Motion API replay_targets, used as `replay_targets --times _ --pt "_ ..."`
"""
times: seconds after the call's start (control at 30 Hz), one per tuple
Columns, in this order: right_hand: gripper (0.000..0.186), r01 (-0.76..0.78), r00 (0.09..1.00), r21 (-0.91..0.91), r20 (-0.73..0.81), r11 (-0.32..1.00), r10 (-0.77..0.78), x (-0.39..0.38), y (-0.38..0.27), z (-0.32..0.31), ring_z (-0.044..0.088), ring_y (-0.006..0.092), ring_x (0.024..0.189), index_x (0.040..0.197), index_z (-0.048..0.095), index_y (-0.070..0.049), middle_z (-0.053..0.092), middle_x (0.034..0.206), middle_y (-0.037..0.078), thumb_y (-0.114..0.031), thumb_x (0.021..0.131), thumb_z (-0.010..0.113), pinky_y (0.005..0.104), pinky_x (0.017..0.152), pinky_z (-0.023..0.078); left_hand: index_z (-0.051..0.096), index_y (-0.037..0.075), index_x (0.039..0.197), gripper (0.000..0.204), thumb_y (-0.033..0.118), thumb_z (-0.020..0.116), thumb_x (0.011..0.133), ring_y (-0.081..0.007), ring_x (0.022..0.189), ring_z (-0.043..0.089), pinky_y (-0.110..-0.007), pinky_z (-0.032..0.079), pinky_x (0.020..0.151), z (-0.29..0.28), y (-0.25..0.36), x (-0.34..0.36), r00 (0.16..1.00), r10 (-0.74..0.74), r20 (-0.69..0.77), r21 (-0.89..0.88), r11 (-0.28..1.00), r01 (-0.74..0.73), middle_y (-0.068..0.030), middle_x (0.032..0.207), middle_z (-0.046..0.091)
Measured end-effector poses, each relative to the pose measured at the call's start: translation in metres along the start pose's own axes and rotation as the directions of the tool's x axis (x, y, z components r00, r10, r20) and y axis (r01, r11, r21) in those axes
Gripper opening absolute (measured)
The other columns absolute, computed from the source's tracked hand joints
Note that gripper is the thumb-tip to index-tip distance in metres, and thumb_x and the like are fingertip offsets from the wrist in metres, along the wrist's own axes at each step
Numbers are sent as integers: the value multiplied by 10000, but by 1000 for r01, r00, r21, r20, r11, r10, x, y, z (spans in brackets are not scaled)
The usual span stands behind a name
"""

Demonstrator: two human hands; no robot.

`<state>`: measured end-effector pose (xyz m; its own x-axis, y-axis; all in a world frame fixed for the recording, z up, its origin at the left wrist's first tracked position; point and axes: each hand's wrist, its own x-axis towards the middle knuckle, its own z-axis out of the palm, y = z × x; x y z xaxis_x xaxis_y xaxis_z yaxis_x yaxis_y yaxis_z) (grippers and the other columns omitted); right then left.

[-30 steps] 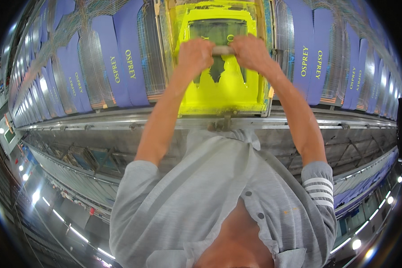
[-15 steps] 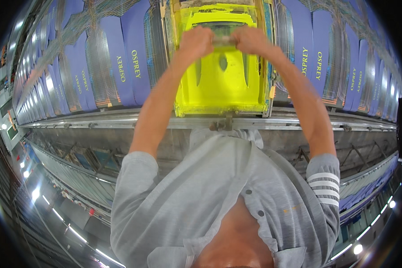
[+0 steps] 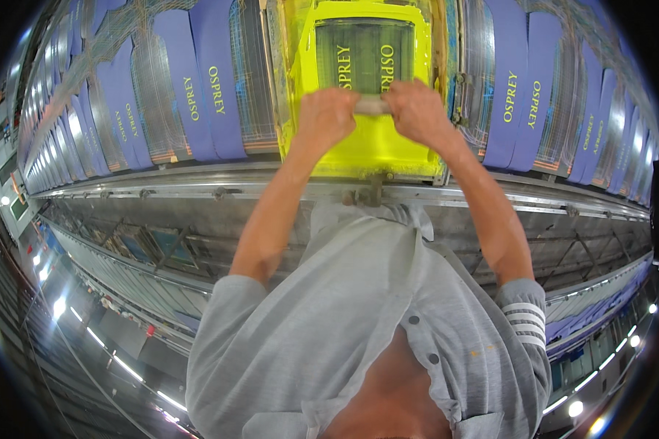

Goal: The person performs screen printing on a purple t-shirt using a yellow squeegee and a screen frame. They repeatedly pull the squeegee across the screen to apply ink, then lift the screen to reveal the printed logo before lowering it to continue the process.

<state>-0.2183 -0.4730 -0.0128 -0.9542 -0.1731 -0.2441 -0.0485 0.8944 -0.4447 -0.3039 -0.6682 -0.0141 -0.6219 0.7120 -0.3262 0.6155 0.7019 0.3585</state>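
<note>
My left hand [image 3: 328,117] and my right hand [image 3: 417,110] are closed on the two ends of a squeegee [image 3: 373,104] lying across a screen-printing frame [image 3: 444,58]. Bright yellow ink [image 3: 355,150] covers the screen's lower part and borders. Above the squeegee a dark see-through window [image 3: 366,51] shows pale yellow lettering. The squeegee's blade is mostly hidden by ink and fingers.
Rows of purple fabric pieces [image 3: 209,88] with printed lettering lie on a long printing table to left and right [image 3: 512,88]. A metal rail [image 3: 256,187] runs along the near edge, against my body. Ceiling lights show at the picture's rim.
Since half a second ago, both hands and the squeegee have moved down toward my body. The window that was largely yellow now shows dark, with the lettering visible above the squeegee.
</note>
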Motion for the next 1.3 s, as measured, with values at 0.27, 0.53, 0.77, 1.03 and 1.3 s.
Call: replay_targets --times 0.27,0.53,0.77,1.03,1.3 --pt "105 -80 986 -11 148 997 81 -20 -21 17 676 312 811 859 685 -89 656 853 117 -100 768 634 474 832 532 770 255 1029 351 117 641 732 -328 790 701 -455 558 703 -3 10 -29 982 -68 174 51 997 60 -97 869 732" --pt "207 -123 988 -84 87 989 131 124 85 -55 687 331 910 982 698 -134 705 960 104 -156 787 630 482 754 555 766 173 889 214 152 663 702 -319 756 697 -452 545 663 -69 -32 141 999 35 4 94 995 -35 -118 784 710" --pt "100 -86 995 -105 40 991 91 104 68 -48 679 326 908 879 677 -110 679 953 87 -142 805 618 487 741 550 761 172 895 219 144 661 702 -328 769 701 -443 545 651 -66 -20 122 998 -15 67 107 994 8 -119 794 713" --pt "109 -13 999 20 -31 1000 14 -25 -17 20 645 303 911 871 670 -77 623 896 96 -114 769 655 498 970 478 727 105 836 171 64 606 720 -316 745 698 -441 543 620 10 8 -28 993 58 -101 -90 994 -67 -105 802 704" --pt "517 -174 840 301 -451 937 301 -39 42 9 562 374 1203 1276 615 -38 622 1239 194 -362 881 696 478 1006 449 761 132 1010 341 38 604 722 -300 877 704 -421 559 721 18 19 -54 998 22 -53 -67 997 -25 -64 1011 739"
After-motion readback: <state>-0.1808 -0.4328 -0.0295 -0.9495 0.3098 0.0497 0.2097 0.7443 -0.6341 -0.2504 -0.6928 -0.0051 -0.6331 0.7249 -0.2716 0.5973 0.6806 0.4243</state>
